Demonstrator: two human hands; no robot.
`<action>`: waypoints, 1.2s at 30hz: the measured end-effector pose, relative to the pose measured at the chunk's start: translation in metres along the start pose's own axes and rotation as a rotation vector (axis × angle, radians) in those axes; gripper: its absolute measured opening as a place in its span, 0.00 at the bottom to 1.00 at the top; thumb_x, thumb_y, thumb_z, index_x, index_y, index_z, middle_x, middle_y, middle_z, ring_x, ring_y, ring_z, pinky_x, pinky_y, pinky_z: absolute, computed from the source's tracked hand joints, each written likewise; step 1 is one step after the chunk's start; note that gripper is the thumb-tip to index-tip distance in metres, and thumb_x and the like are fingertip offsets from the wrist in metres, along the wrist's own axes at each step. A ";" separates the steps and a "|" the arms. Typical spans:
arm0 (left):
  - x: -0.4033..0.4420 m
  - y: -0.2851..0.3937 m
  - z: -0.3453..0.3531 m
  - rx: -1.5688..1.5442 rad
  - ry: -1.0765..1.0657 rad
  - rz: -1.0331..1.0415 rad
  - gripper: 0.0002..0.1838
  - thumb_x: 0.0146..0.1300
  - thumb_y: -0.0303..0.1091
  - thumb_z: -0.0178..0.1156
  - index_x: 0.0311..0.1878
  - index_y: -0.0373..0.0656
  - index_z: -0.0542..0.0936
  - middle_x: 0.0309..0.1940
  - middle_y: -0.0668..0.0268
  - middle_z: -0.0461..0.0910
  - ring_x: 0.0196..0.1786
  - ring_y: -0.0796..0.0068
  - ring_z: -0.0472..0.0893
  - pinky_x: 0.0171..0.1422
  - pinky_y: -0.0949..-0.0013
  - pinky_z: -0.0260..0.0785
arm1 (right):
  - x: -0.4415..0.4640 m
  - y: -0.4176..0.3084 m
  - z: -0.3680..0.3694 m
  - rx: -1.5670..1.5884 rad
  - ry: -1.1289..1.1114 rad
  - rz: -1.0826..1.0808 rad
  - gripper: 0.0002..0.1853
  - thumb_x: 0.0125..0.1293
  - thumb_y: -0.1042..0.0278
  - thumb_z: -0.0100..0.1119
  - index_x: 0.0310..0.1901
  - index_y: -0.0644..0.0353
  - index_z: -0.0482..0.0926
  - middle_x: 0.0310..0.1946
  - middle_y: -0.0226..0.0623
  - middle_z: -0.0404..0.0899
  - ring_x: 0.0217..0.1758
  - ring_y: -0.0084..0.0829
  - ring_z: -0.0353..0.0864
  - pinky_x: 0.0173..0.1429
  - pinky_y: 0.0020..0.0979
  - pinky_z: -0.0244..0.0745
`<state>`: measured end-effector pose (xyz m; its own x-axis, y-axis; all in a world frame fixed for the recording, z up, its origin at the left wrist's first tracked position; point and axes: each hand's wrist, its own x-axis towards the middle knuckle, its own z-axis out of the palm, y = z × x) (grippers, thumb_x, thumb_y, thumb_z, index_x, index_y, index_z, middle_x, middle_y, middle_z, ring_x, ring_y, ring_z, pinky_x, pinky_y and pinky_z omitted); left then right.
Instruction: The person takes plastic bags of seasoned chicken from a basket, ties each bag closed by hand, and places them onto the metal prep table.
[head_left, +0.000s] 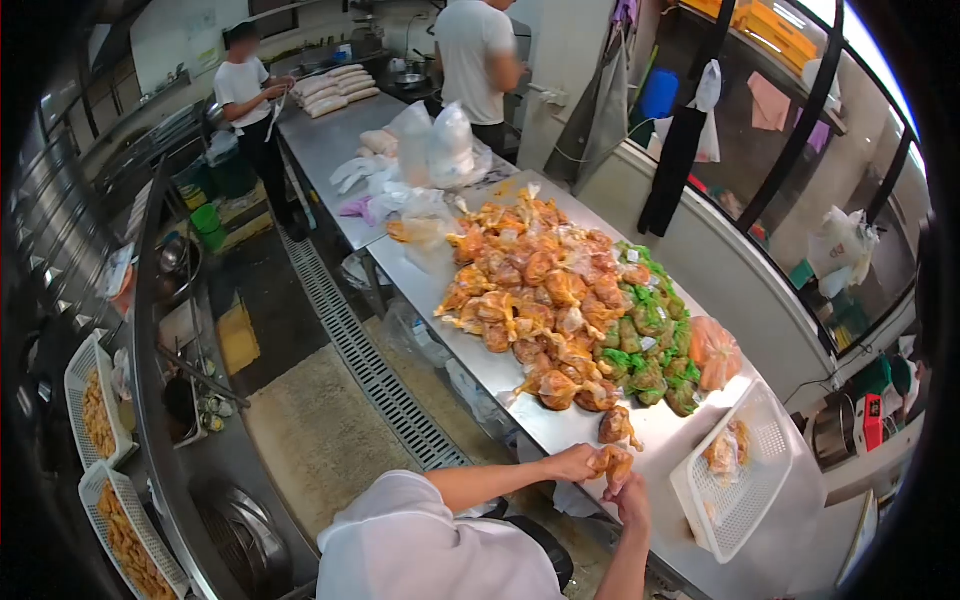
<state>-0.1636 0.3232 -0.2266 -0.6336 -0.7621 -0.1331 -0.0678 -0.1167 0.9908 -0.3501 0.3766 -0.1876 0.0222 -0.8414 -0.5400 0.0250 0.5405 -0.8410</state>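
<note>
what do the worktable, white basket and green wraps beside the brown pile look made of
Worktable: likely stainless steel, smooth and silvery with bright reflections.
White basket: probably moulded plastic, given its regular perforations and even colour.
Green wraps: perhaps thin plastic; bright and crinkled, but film or netting is unclear.

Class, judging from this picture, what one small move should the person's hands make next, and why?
Probably lower the orange-brown piece onto the metal table: the left hand and right hand both hold it near the table's edge, with a pile of similar-coloured pieces just beyond.
</note>
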 end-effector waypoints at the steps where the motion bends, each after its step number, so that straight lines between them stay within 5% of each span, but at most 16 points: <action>1: -0.006 0.005 0.000 0.100 -0.004 0.006 0.09 0.64 0.35 0.53 0.38 0.41 0.79 0.21 0.71 0.74 0.21 0.79 0.74 0.24 0.72 0.67 | 0.000 0.005 0.004 -0.052 -0.007 -0.125 0.09 0.67 0.67 0.46 0.32 0.59 0.75 0.20 0.31 0.74 0.18 0.28 0.74 0.25 0.32 0.74; 5: -0.002 0.017 0.011 -0.604 0.124 -0.278 0.10 0.64 0.36 0.56 0.37 0.39 0.79 0.19 0.71 0.74 0.19 0.80 0.75 0.21 0.73 0.65 | -0.006 0.001 0.029 -0.407 0.177 -0.449 0.14 0.70 0.64 0.46 0.28 0.62 0.75 0.18 0.33 0.74 0.18 0.28 0.74 0.25 0.30 0.73; 9: 0.015 -0.011 0.030 -0.271 0.275 -0.041 0.08 0.65 0.36 0.55 0.36 0.41 0.78 0.21 0.70 0.76 0.19 0.80 0.74 0.21 0.75 0.64 | 0.005 0.016 0.024 -0.545 0.263 -0.532 0.19 0.73 0.61 0.46 0.28 0.66 0.73 0.16 0.35 0.73 0.18 0.28 0.74 0.25 0.32 0.71; 14: 0.020 -0.036 0.029 -1.041 -0.026 -0.300 0.08 0.60 0.40 0.56 0.28 0.51 0.73 0.25 0.75 0.69 0.29 0.82 0.70 0.37 0.70 0.65 | -0.007 0.018 0.021 -0.777 0.291 -0.592 0.14 0.71 0.64 0.51 0.31 0.66 0.73 0.18 0.36 0.72 0.18 0.27 0.73 0.26 0.33 0.68; 17: 0.021 -0.027 0.026 -0.805 0.218 -0.230 0.07 0.64 0.37 0.51 0.33 0.49 0.76 0.26 0.75 0.73 0.30 0.83 0.70 0.35 0.73 0.61 | -0.024 -0.004 0.043 -0.645 0.463 -0.626 0.07 0.67 0.71 0.56 0.34 0.65 0.73 0.21 0.38 0.75 0.22 0.28 0.75 0.28 0.33 0.69; 20: 0.023 -0.024 0.011 -0.522 0.143 -0.077 0.10 0.64 0.37 0.50 0.41 0.45 0.78 0.34 0.73 0.78 0.36 0.82 0.73 0.42 0.71 0.65 | -0.039 -0.018 0.061 -0.599 0.523 -0.713 0.04 0.63 0.76 0.60 0.37 0.65 0.74 0.25 0.40 0.78 0.25 0.28 0.77 0.32 0.32 0.71; 26: 0.000 0.026 0.025 -0.596 0.176 0.008 0.16 0.66 0.38 0.55 0.49 0.38 0.82 0.44 0.68 0.82 0.48 0.79 0.76 0.58 0.71 0.66 | -0.023 -0.006 0.053 -0.604 0.499 -0.710 0.05 0.60 0.79 0.59 0.38 0.66 0.75 0.24 0.42 0.78 0.26 0.37 0.78 0.34 0.36 0.73; 32: 0.008 0.001 0.003 -0.067 0.126 -0.175 0.14 0.65 0.42 0.60 0.40 0.39 0.84 0.34 0.67 0.81 0.40 0.73 0.78 0.47 0.66 0.70 | -0.014 -0.009 0.040 -0.779 0.411 -0.694 0.06 0.62 0.72 0.58 0.36 0.66 0.76 0.24 0.52 0.78 0.28 0.51 0.80 0.33 0.44 0.73; 34: 0.005 0.002 -0.007 0.358 0.489 0.314 0.09 0.58 0.36 0.64 0.36 0.40 0.82 0.30 0.59 0.78 0.39 0.61 0.77 0.46 0.63 0.69 | -0.017 -0.015 0.033 -0.801 0.402 -0.685 0.09 0.63 0.68 0.57 0.34 0.66 0.77 0.24 0.54 0.78 0.28 0.54 0.80 0.34 0.46 0.73; 36: -0.008 0.031 -0.011 0.461 0.359 0.611 0.25 0.50 0.25 0.61 0.56 0.42 0.77 0.47 0.60 0.77 0.56 0.58 0.74 0.65 0.61 0.64 | -0.029 -0.035 0.042 -0.683 0.421 -0.728 0.12 0.64 0.65 0.56 0.32 0.67 0.78 0.23 0.55 0.78 0.27 0.54 0.80 0.33 0.46 0.73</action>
<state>-0.1522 0.3183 -0.1954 -0.3830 -0.7722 0.5069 -0.1502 0.5936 0.7906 -0.3099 0.3821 -0.1414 -0.1208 -0.9636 0.2383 -0.6718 -0.0974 -0.7343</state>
